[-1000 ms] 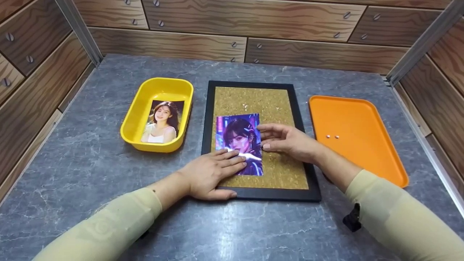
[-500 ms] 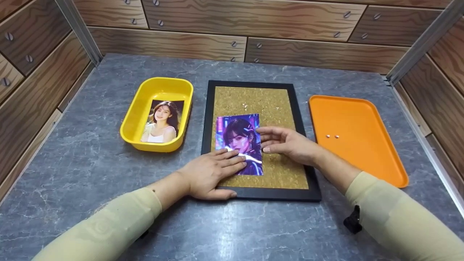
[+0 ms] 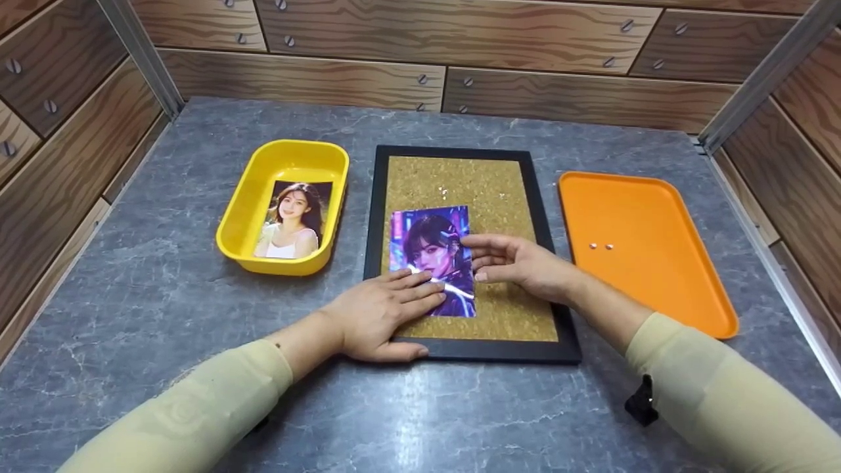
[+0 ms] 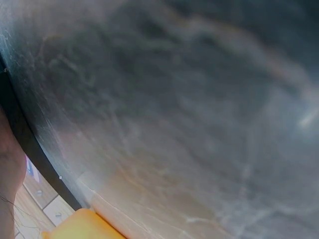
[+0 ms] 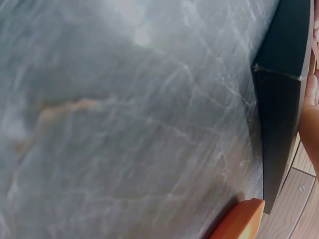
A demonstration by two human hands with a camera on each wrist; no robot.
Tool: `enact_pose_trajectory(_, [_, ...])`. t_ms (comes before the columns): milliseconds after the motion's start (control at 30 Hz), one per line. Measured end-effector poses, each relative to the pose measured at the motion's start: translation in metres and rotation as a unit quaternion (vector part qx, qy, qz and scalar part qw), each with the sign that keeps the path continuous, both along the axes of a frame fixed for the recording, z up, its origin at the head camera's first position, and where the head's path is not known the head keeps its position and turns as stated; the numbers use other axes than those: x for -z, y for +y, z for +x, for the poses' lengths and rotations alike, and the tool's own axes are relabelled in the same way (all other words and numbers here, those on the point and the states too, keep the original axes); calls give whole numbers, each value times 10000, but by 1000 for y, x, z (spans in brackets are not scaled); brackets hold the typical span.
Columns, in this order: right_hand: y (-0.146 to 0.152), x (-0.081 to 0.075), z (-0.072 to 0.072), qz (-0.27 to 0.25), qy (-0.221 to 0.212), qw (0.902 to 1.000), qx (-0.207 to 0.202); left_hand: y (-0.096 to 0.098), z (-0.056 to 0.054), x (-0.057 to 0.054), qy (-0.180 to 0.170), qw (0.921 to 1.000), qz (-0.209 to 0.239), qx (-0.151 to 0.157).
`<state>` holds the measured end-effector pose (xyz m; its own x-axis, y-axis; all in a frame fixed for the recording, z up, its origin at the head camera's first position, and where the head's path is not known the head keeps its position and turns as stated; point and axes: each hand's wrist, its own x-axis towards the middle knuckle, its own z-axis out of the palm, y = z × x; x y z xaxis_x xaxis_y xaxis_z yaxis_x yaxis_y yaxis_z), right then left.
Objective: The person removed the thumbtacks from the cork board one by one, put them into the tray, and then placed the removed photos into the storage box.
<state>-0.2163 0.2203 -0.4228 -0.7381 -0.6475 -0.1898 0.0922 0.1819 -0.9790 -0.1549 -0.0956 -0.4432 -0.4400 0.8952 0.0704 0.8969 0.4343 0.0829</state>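
A photo card [image 3: 433,243] with a purple neon portrait lies on the cork face [image 3: 512,309] of a black-framed board [image 3: 506,352]. My left hand [image 3: 384,314] lies with straight fingers across the card's lower left, covering that corner, and its thumb is on the frame's front edge. At the card's right edge is my right hand [image 3: 525,264]; its fingertips are right at the edge, with the thumb lower and apart from them. Several tiny silvery pieces [image 3: 443,192] sit on the cork above the card. Both wrist views show mostly tabletop and the frame's side.
To the left stands a yellow bin [image 3: 236,236] holding a second photo card [image 3: 292,223], a portrait in a white top. At right lies an orange tray [image 3: 650,263] with two small silvery pieces [image 3: 593,246] on it. Wood-patterned walls [image 3: 341,82] enclose the grey table.
My right hand's fingertips have slid slightly down along the card's right edge. The left hand, card and board hold their places.
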Motion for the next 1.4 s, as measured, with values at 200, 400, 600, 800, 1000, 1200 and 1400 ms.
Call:
enact_pose_trajectory(200, [1,0,0,104,14,9999,32,1,0,0,144,9999,-36,74])
enact_pose_trajectory(400, [1,0,1,161,-34,9998,121,1,0,-2,190,9997,-93,86])
enact_pose_trajectory(600, [0,0,1,120,-112,9996,235,0,0,-2,198,9997,11,103])
enact_pose_trajectory(800, [-1,2,0,108,-154,9995,270,0,0,-3,260,9996,56,105])
enact_pose_trajectory(1000, [-1,3,1,118,-166,9992,352,1,-1,-2,404,9989,16,225])
enact_pose_trajectory(1200, [-2,2,2,8,-250,9989,391,1,0,0,462,9985,108,285])
enact_pose_trajectory(1400, [-3,2,3,-21,-210,9987,471,0,1,-1,549,9979,164,292])
